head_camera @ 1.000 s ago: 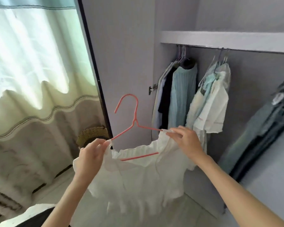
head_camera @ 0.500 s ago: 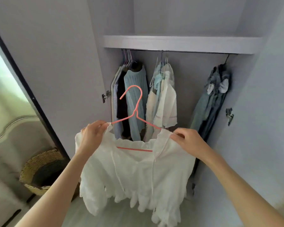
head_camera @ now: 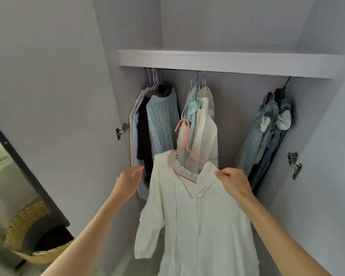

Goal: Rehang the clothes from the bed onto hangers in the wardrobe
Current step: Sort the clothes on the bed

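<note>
The white blouse [head_camera: 197, 216] is on the pink hanger [head_camera: 184, 150], in front of the open wardrobe [head_camera: 227, 60] and below its rail [head_camera: 227, 72], not yet hung. The right hand [head_camera: 234, 183] pinches the blouse's right shoulder, over the hanger's arm end. The left hand [head_camera: 128, 181] is off the blouse, just beside its left shoulder, fingers loosely extended and holding nothing.

Step in hand, by judgement: carrying the loaded hanger to the rail. The next move calls for a lift of the hook up to the rail, probably into the gap between the pale shirts [head_camera: 201, 126] and the jeans [head_camera: 271, 132], and a grip nearer the hook would steady it.

The hanger's long axis runs from upper left to lower right, tilted down toward the right hand. The hook points up and curls to the left. The blouse hangs down below it, one sleeve trailing at left.
</note>
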A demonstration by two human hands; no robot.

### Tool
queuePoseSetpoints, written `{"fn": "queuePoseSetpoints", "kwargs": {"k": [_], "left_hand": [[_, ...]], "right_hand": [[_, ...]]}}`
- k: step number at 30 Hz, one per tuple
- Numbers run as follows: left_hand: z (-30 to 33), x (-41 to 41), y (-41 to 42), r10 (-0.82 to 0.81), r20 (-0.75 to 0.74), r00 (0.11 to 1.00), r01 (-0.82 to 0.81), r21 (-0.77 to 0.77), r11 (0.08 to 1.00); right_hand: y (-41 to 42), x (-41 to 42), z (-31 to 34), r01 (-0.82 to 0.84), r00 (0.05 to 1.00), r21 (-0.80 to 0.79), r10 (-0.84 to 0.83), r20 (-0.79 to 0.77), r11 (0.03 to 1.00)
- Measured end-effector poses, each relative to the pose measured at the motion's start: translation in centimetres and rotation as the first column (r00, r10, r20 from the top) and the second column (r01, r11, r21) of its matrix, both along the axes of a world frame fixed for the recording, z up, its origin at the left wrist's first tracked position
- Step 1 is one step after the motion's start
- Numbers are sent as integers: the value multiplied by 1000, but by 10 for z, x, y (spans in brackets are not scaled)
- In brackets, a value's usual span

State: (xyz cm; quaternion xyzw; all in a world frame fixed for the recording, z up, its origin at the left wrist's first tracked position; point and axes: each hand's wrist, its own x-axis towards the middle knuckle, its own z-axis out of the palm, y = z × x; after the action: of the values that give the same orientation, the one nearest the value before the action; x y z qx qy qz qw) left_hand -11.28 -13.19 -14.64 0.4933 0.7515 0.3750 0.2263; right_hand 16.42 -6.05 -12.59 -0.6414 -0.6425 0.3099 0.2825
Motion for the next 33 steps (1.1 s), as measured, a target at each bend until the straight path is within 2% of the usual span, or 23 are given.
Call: {"fn": "queuePoseSetpoints", "kwargs": {"k": [2,4,8,17,20,25,28,33], "left_hand": [[4,-6,18,-16,-16,1000,16,8,1000],[9,-10,40,-27,-13,1000,28,20,999],[16,3,83,-93,-1,996,93,58,994],[18,50,161,-302,-18,953,301,-34,953],[14,59,182,-411,-11,912,410,-27,912],[17,69,211,-518,-1,855,518,27,855],[21,71,222,-570,-83,818,574,53,817],[21,66,239,-567,-420,709,669,146,729]], "right_hand": [[16,-10,0,-20,990,-104,5,-143,994],[25,-12,-2,-46,975,-164,9,-220,985],[34,10,-9,-67,979,-207,24,-203,976],[29,64,-6,110,980,-232,-145,-137,966],[18,81,-6,207,942,-253,-262,-210,945],[13,83,0,290,885,-237,-354,-303,927],[18,71,8,346,857,-188,-392,-336,919],[23,54,18,496,815,-44,-483,-320,867]]}}
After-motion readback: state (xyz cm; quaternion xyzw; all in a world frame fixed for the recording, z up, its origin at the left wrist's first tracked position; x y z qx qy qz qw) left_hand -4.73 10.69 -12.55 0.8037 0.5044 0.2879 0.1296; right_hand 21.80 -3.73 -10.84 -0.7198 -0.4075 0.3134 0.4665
